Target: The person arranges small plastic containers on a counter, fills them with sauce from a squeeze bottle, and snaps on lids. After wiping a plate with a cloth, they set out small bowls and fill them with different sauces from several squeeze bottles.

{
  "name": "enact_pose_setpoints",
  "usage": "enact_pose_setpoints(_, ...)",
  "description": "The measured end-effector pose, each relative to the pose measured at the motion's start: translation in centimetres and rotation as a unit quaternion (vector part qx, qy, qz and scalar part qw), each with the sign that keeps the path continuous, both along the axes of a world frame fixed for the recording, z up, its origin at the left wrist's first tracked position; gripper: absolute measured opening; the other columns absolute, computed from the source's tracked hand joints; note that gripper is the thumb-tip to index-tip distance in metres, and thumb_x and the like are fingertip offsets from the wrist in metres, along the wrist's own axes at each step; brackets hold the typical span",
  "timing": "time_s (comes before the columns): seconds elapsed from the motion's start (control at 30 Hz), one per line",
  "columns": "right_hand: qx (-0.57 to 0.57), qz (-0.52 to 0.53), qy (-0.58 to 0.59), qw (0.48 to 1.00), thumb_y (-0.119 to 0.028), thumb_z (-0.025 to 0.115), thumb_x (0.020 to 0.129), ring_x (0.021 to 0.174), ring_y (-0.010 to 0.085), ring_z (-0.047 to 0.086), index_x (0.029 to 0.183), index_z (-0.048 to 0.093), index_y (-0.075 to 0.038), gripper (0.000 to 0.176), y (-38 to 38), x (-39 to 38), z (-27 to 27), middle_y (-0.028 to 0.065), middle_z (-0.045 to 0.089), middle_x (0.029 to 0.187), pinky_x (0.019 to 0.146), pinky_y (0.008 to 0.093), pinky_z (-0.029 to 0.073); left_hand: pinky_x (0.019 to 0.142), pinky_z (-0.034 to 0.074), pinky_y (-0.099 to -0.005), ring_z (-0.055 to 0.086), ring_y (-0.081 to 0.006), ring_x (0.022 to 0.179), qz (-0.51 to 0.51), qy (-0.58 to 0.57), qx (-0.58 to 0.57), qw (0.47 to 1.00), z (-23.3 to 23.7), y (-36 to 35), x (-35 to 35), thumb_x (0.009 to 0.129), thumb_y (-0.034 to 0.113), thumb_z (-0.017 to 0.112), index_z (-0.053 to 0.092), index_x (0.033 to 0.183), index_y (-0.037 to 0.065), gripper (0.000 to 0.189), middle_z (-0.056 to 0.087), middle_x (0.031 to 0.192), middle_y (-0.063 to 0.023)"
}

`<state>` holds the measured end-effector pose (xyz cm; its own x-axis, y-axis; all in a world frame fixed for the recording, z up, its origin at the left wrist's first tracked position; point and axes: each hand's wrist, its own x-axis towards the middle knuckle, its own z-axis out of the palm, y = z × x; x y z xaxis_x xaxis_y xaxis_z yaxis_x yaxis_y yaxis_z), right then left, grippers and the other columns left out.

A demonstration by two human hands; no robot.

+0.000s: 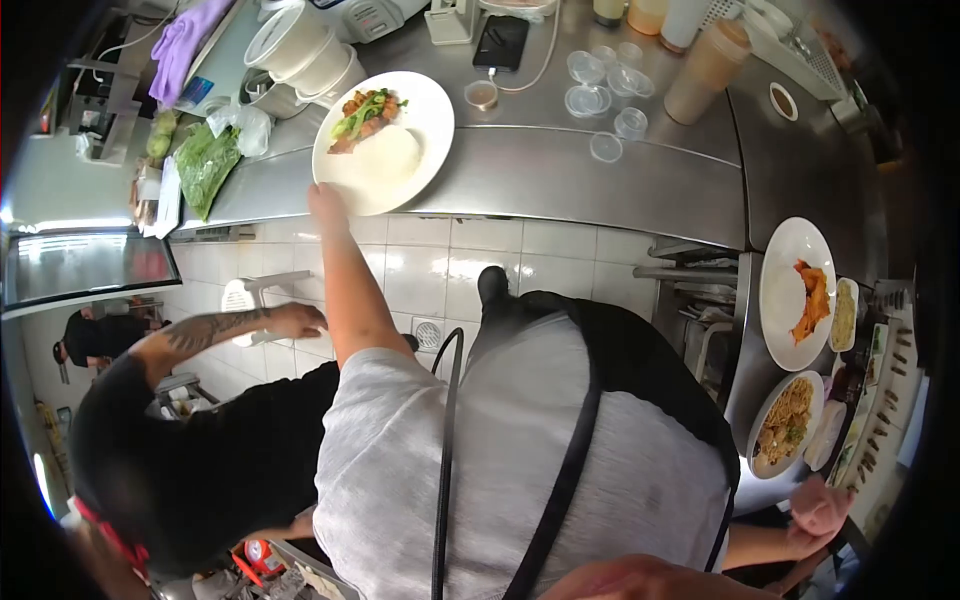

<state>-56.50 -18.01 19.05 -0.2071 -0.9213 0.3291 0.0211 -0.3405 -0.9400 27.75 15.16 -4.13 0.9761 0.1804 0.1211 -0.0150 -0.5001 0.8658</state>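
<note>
At the edge of the steel counter, my left hand (328, 206) grips the rim of a white plate (430, 130). On it are a mound of white rice (390, 152) and pieces of browned meat with green vegetables (368, 118). Far to the right, my right hand (803, 541) is closed around a bunched pink cloth (821, 507); its fingers are partly hidden. Above that hand stand a plate of noodles (785, 425) and a white plate with orange-brown food (812, 300).
Stacked white tubs (305, 55), a bag of greens (207, 170), a phone (501, 43), clear lids (588, 100) and a sauce bottle (706, 75) crowd the steel counter (560, 180). A co-worker in black (200, 450) stands close on my left, with one arm reaching forward.
</note>
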Motion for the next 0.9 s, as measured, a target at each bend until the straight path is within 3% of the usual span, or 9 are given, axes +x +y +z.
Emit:
enact_pose_setpoints(0.03, 0.029, -0.037, -0.060, 0.997, -0.037, 0.031, 0.082, 0.119, 0.0316, 0.034, 0.123, 0.025, 0.017, 0.068, -0.2, 5.7, 0.5, 0.0231, 0.032, 0.129, 0.102, 0.0433, 0.021, 0.076, 0.040, -0.0377, 0.053, -0.0321, 0.086, -0.026, 0.010, 0.005, 1.000, 0.3, 0.4, 0.3, 0.083, 0.018, 0.037, 0.050, 0.102, -0.008, 0.035, 0.057, 0.095, -0.0195)
enact_pose_setpoints(0.07, 0.088, 0.104, -0.135, 0.981, -0.033, 0.032, 0.082, 0.110, 0.0281, 0.038, 0.123, 0.028, 0.012, 0.062, -0.8, 9.8, 1.1, 0.0203, 0.035, 0.126, 0.095, 0.0392, 0.026, 0.074, 0.041, -0.0371, 0.054, -0.0305, 0.085, -0.049, 0.003, 0.012, 0.999, 0.1, 1.1, 1.1, 0.083, 0.018, 0.037, 0.051, 0.101, -0.007, 0.034, 0.057, 0.094, -0.0187)
enact_pose_setpoints(0.1, 0.203, 0.333, -0.213, 0.896, -0.029, 0.034, 0.082, 0.102, 0.0246, 0.042, 0.124, 0.030, 0.008, 0.056, -2.3, 14.5, 1.5, 0.0174, 0.039, 0.122, 0.088, 0.0352, 0.031, 0.073, 0.041, -0.0364, 0.054, -0.0289, 0.083, -0.071, -0.005, 0.017, 0.997, -0.1, 2.0, 2.0, 0.083, 0.019, 0.038, 0.052, 0.100, -0.007, 0.034, 0.057, 0.092, -0.0179)
enact_pose_setpoints(0.13, 0.368, 0.507, -0.244, 0.740, -0.025, 0.035, 0.082, 0.093, 0.0211, 0.046, 0.124, 0.033, 0.003, 0.051, -4.0, 20.3, 2.3, 0.0146, 0.042, 0.119, 0.081, 0.0312, 0.036, 0.072, 0.041, -0.0358, 0.054, -0.0273, 0.082, -0.093, -0.013, 0.023, 0.995, -0.3, 2.9, 3.0, 0.083, 0.019, 0.039, 0.053, 0.099, -0.006, 0.033, 0.058, 0.091, -0.0171)
enact_pose_setpoints(0.17, 0.494, 0.585, -0.223, 0.603, -0.022, 0.037, 0.082, 0.084, 0.0176, 0.050, 0.125, 0.035, -0.002, 0.047, -4.4, 26.0, 2.0, 0.0118, 0.045, 0.115, 0.074, 0.0272, 0.041, 0.071, 0.041, -0.0344, 0.054, -0.0254, 0.081, -0.099, 0.016, 0.013, 0.995, 0.0, 3.6, 3.3, 0.083, 0.020, 0.039, 0.054, 0.099, -0.005, 0.033, 0.058, 0.089, -0.0158)
enact_pose_setpoints(0.4, 0.272, 0.574, 0.137, 0.760, -0.017, 0.056, 0.076, 0.098, 0.0195, 0.052, 0.119, 0.040, 0.000, 0.049, 2.5, 55.7, -10.8, 0.0111, 0.050, 0.111, 0.083, 0.0321, 0.042, 0.074, 0.042, -0.0261, 0.054, -0.0148, 0.084, -0.216, 0.143, -0.094, 0.961, 5.6, 3.5, 5.5, 0.085, 0.020, 0.043, 0.053, 0.106, -0.001, 0.031, 0.058, 0.095, -0.0078)
enact_pose_setpoints(0.43, 0.071, 0.559, 0.295, 0.772, -0.014, 0.056, 0.075, 0.100, 0.0198, 0.050, 0.118, 0.040, -0.001, 0.049, 3.7, 60.2, -11.7, 0.0105, 0.050, 0.110, 0.084, 0.0321, 0.041, 0.076, 0.041, -0.0249, 0.053, -0.0136, 0.087, -0.239, 0.150, -0.096, 0.954, 5.7, 3.3, 6.1, 0.086, 0.019, 0.043, 0.051, 0.110, 0.000, 0.032, 0.057, 0.099, -0.0065)
enact_pose_setpoints(0.67, -0.359, 0.460, 0.490, 0.648, -0.013, 0.049, 0.079, 0.092, 0.0309, 0.051, 0.107, 0.052, -0.013, 0.028, 6.4, 78.8, -15.9, 0.0124, 0.053, 0.101, 0.077, 0.0380, 0.043, 0.078, 0.041, -0.0246, 0.053, -0.0130, 0.088, -0.316, 0.177, -0.183, 0.914, 3.0, 2.5, 8.4, 0.086, 0.015, 0.043, 0.048, 0.115, 0.001, 0.033, 0.057, 0.101, -0.0070)
enact_pose_setpoints(0.9, -0.327, 0.533, 0.604, 0.494, -0.021, 0.046, 0.082, 0.088, 0.0271, 0.052, 0.098, 0.055, -0.013, 0.021, 7.3, 76.1, -12.3, 0.0091, 0.054, 0.094, 0.074, 0.0364, 0.041, 0.076, 0.043, -0.0263, 0.054, -0.0150, 0.088, -0.281, 0.207, -0.230, 0.909, 3.9, 2.1, 7.7, 0.085, 0.013, 0.044, 0.048, 0.115, -0.001, 0.033, 0.057, 0.101, -0.0096)
